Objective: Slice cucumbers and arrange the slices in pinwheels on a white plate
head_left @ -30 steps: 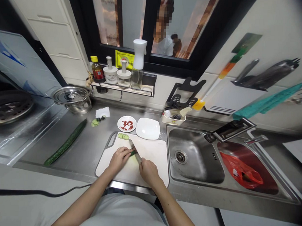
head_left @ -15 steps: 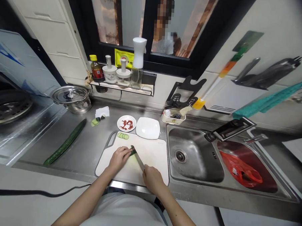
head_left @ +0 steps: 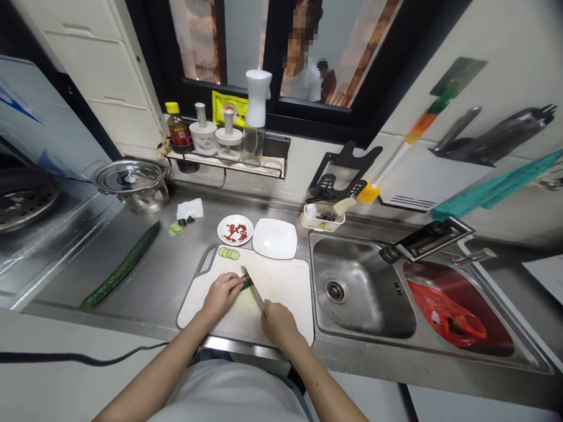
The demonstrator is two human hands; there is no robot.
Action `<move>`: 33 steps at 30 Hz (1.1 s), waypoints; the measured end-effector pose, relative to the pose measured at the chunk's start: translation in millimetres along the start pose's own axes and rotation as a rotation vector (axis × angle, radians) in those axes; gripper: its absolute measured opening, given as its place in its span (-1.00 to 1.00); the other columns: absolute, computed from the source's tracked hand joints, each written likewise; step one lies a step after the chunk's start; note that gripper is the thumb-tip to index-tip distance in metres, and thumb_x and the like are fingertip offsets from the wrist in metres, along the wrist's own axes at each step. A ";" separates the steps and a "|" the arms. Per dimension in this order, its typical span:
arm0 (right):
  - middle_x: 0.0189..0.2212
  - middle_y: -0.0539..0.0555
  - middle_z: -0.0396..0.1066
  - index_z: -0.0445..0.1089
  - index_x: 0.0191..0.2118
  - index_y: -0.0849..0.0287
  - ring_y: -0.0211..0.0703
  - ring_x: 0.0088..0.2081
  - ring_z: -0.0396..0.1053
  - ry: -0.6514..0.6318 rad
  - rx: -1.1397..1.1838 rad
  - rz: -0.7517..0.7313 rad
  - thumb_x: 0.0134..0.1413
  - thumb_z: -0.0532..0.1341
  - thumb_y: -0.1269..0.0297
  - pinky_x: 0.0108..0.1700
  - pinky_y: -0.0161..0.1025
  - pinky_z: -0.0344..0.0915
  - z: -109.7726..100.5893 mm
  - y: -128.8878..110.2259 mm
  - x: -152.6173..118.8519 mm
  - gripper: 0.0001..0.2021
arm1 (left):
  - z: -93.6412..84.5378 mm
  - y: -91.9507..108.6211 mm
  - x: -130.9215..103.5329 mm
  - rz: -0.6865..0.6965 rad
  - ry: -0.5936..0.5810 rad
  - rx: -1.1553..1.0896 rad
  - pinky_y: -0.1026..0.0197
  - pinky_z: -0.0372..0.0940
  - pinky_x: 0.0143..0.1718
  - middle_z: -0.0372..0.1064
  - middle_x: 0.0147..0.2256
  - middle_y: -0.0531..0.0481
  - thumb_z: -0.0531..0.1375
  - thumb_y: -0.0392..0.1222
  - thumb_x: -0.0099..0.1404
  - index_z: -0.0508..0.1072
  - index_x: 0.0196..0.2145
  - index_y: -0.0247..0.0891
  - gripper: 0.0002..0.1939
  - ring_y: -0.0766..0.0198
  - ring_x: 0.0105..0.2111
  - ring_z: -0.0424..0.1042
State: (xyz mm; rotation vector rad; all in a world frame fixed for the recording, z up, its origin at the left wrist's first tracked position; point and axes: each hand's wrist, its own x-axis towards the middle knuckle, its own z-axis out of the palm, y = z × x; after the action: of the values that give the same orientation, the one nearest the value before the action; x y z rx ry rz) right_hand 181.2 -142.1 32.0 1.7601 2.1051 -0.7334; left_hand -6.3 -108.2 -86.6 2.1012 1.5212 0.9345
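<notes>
Both bare forearms reach forward from the bottom of the view and converge over the near edge of the bench. The left hand (head_left: 220, 295) lies palm down, its fingers (head_left: 235, 282) curled and bunched together, pressing downward. The right hand (head_left: 277, 322) sits just beside it and slightly nearer the body, closed in a fist-like grip, knuckles up, wrist straight with the forearm.

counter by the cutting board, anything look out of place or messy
Mostly tidy. Oddities: a few cucumber scraps lie loose on the bare steel counter beside a white tissue, away from the cutting board, and a whole cucumber lies directly on the counter. A red plastic bag sits in the right sink basin.
</notes>
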 end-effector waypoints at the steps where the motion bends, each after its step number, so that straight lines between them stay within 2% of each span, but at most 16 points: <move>1: -0.17 0.28 0.47 0.38 -0.05 0.33 -0.01 -0.09 0.43 0.008 0.000 -0.007 0.20 -0.06 0.50 -0.17 -0.25 0.23 1.5 -0.2 2.5 -0.67 | -0.3 0.1 0.0 0.000 -0.002 -0.001 0.18 0.30 -0.17 0.45 -0.24 -0.06 0.10 -0.17 0.34 0.54 -0.12 -0.15 -0.75 0.23 -0.22 0.39; 7: -0.17 0.28 0.47 0.37 -0.03 0.33 -0.01 -0.09 0.43 0.030 0.010 -0.029 0.20 -0.06 0.50 -0.16 -0.24 0.23 6.9 -1.3 10.7 -0.66 | -0.3 0.1 -0.2 -0.005 0.002 -0.001 0.18 0.29 -0.17 0.45 -0.25 -0.06 0.11 -0.16 0.34 0.54 -0.12 -0.14 -0.75 0.23 -0.23 0.39; 18: -0.19 0.29 0.48 0.39 -0.06 0.32 -0.01 -0.10 0.43 -0.011 0.003 -0.004 0.17 -0.04 0.51 -0.18 -0.24 0.23 5.3 4.7 -11.8 -0.67 | -0.7 0.8 0.0 -0.028 -0.002 -0.004 0.16 0.30 -0.15 0.46 -0.23 -0.06 0.10 -0.15 0.34 0.54 -0.13 -0.14 -0.75 0.21 -0.21 0.39; 28: -0.17 0.29 0.47 0.38 -0.05 0.32 -0.02 -0.09 0.43 0.019 -0.004 -0.021 0.19 -0.05 0.50 -0.14 -0.23 0.25 12.7 -1.6 10.8 -0.67 | -1.8 2.5 0.5 -0.034 -0.007 -0.020 0.16 0.31 -0.12 0.46 -0.21 -0.06 0.09 -0.15 0.34 0.55 -0.14 -0.15 -0.75 0.21 -0.19 0.40; 33: -0.16 0.30 0.47 0.37 -0.04 0.33 -0.03 -0.09 0.42 0.028 -0.003 -0.029 0.20 -0.05 0.49 -0.13 -0.23 0.24 14.5 -2.0 12.6 -0.67 | -1.2 0.9 0.8 -0.033 -0.012 -0.014 0.14 0.31 -0.12 0.46 -0.21 -0.08 0.08 -0.13 0.35 0.54 -0.13 -0.17 -0.73 0.20 -0.19 0.40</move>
State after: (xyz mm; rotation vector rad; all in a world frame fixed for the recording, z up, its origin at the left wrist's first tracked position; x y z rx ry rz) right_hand 175.4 -140.1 13.7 1.7514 2.1529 -0.7171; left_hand -6.4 -107.9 -84.9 2.0615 1.5343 0.9167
